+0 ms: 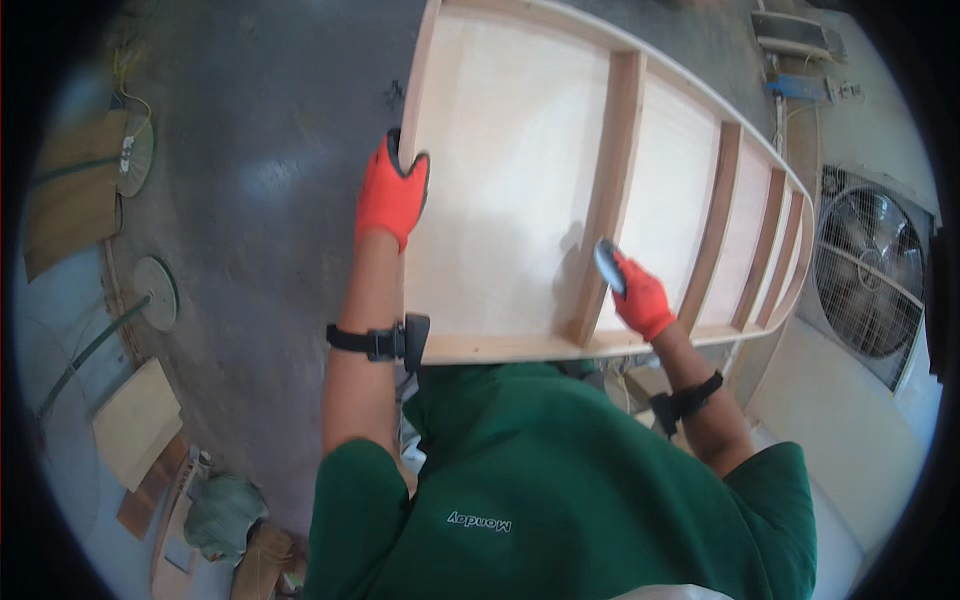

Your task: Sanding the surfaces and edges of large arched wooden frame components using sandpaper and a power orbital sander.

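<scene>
A shallow wooden panel frame (500,190) with a pale backing, several crosspieces and a rounded right end lies in front of me. My left hand (393,195), in a red glove with a dark palm, is closed around its left edge. Above the panel, close to the long crosspiece (612,180), my right hand (643,298) wears the same kind of glove. Its fingers are closed on a flat, oval, greyish pad (609,266). Whether the pad touches the wood I cannot tell.
A large caged fan (870,265) stands at the right. On the left are round-based stands (156,293), loose boards (138,420) and a green cloth bundle (222,515). A blue tool (800,88) sits at the upper right. Grey floor (265,200) lies left of the panel.
</scene>
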`<move>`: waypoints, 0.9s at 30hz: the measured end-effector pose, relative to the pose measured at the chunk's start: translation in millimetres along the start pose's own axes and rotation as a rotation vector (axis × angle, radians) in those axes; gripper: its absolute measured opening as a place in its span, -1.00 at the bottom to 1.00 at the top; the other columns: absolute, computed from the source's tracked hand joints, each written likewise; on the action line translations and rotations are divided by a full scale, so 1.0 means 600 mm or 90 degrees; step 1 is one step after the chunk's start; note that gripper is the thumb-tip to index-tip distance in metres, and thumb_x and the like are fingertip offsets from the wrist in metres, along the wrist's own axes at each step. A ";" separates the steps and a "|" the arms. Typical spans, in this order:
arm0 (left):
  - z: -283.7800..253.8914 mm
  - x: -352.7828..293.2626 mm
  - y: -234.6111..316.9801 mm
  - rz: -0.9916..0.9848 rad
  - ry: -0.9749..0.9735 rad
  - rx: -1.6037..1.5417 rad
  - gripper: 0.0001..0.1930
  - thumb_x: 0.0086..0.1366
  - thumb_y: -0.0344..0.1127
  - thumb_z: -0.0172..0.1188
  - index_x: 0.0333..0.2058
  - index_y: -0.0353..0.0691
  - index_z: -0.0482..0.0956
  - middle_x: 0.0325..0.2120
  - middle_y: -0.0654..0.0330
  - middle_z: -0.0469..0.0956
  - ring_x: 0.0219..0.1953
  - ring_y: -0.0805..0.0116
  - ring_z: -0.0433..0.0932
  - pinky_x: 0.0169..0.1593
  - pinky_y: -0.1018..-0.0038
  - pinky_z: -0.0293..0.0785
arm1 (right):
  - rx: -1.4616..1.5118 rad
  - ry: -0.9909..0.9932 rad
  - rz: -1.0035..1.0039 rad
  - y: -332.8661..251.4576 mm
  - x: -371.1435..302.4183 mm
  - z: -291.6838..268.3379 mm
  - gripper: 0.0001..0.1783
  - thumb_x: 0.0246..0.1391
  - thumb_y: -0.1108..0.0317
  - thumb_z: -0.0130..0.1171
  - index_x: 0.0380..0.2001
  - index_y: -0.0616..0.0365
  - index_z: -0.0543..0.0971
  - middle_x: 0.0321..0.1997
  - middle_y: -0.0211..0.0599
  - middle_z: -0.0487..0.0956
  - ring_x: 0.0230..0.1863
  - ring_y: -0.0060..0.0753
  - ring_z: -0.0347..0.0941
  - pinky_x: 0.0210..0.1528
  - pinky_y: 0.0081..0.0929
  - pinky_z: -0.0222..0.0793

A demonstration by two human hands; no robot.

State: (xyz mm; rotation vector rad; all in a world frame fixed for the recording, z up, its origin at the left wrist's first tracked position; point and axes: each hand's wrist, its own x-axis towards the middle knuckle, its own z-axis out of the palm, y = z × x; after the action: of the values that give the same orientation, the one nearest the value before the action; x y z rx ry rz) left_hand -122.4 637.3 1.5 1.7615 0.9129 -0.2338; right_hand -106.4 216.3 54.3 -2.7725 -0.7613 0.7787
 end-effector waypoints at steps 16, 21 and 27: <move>-0.030 0.002 0.022 0.114 -0.100 0.175 -0.26 0.30 0.00 0.22 0.33 -0.14 0.15 -0.10 0.13 0.56 -0.27 0.39 0.55 -0.21 0.44 0.54 | 0.116 0.141 0.039 0.003 0.005 0.049 -0.32 -0.04 0.52 0.17 0.24 0.07 0.34 0.08 -0.09 0.54 -0.05 0.05 0.53 -0.03 -0.19 0.48; -0.021 -0.001 0.012 0.085 -0.019 0.156 -0.31 0.30 -0.07 0.24 0.30 -0.20 0.21 -0.11 0.13 0.57 -0.27 0.41 0.56 -0.20 0.45 0.53 | 0.182 0.214 0.065 -0.010 -0.001 0.070 -0.33 -0.03 0.49 0.17 0.23 0.02 0.38 0.07 -0.15 0.54 -0.07 0.01 0.54 -0.05 -0.21 0.49; -0.026 0.017 0.001 0.133 0.000 0.179 -0.43 0.29 -0.16 0.23 0.19 -0.28 0.35 -0.10 0.13 0.58 -0.23 0.37 0.58 -0.16 0.44 0.53 | 0.324 0.265 0.120 -0.001 -0.018 0.089 -0.42 0.05 0.44 0.17 0.21 0.02 0.43 0.06 -0.09 0.57 -0.03 0.03 0.53 0.00 -0.24 0.47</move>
State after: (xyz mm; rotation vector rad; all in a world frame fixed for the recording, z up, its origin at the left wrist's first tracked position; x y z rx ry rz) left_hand -119.2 655.5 2.1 2.1008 0.7137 -0.2339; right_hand -142.9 212.2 14.0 -2.4262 -0.1890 0.3325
